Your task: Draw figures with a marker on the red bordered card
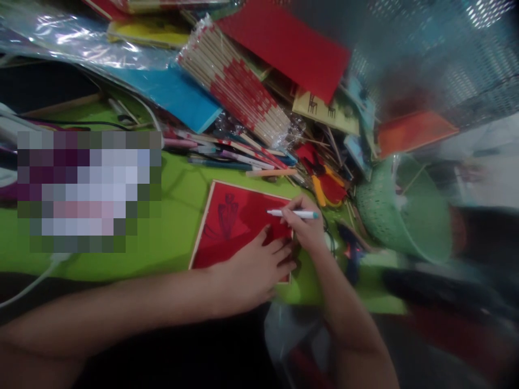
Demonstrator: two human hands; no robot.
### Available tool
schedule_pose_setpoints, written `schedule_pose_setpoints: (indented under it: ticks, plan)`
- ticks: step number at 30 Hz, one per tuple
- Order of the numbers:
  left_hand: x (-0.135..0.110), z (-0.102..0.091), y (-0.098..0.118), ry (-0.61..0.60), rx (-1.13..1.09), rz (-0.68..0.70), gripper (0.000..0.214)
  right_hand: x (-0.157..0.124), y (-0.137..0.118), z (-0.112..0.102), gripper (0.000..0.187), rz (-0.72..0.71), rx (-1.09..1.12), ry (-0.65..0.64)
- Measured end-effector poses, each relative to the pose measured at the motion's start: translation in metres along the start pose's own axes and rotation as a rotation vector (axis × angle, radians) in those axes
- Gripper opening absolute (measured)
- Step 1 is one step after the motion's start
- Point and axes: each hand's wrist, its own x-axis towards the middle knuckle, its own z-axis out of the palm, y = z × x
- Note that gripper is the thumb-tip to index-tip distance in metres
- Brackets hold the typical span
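Note:
A red board (251,210) with a pale border lies on the green table. Dark pen lines form a leaf-like or petal-like drawing (227,214) on its left part. My right hand (307,222), at the board's right edge, is closed around a white marker (298,214) with a teal end. The marker's tip points left over the red surface; whether it touches I cannot tell. My left hand (265,265) rests with fingers spread on the lower right of the board, covering part of it.
Behind the board lie several pens (243,156), a wrapped bundle of sticks (239,81) and red card (287,43). Yellow-handled pliers (324,183) and a green basket (405,210) stand to the right. A blurred-out object (89,189) with a white cable (40,281) is at left.

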Motion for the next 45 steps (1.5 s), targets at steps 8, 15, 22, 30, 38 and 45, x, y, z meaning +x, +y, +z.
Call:
schedule_pose_setpoints:
  ticks: [8, 15, 22, 30, 38, 45]
  plan:
    - [-0.001, 0.000, 0.000, -0.005, -0.009, 0.000, 0.061, 0.002, 0.001, 0.000, 0.017, 0.000, -0.007, 0.014]
    - [0.000, -0.001, 0.000, -0.007, 0.001, 0.006, 0.062, 0.002, 0.002, 0.000, 0.017, -0.018, -0.012, 0.043]
    - [0.001, -0.003, 0.000, -0.016, 0.002, 0.018, 0.061, 0.003, 0.002, 0.002, 0.017, -0.022, 0.007, 0.084]
    - [0.001, -0.006, -0.001, -0.025, -0.004, 0.010, 0.058, 0.003, 0.004, 0.002, 0.017, -0.063, -0.018, 0.094]
    - [0.000, -0.006, -0.001, -0.042, 0.007, 0.002, 0.058, 0.004, 0.014, -0.002, 0.018, -0.070, 0.114, 0.104]
    - [-0.002, -0.001, -0.002, -0.028, 0.011, 0.016, 0.060, 0.007, 0.017, -0.005, 0.027, -0.028, 0.245, 0.113]
